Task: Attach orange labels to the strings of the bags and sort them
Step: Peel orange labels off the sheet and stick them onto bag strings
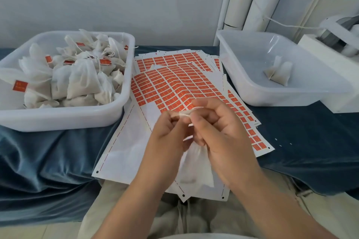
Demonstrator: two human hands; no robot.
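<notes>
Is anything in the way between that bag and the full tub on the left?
Nothing visible. The bag, held by the left hand and right hand, hangs over the label sheets; only those flat sheets lie before the tub.

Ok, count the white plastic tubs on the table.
2. The left tub sits beside the label sheets, heaped with labelled bags; the right tub sits on their other side, nearly empty. None seems hidden.

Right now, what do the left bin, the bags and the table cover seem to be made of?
Left bin: translucent white plastic, semi-glossy; light glints on its rim. Bags: thin white fabric or filter paper, matte; contents show through. Cover: probably blue velvet; soft sheen along its folds.
</notes>
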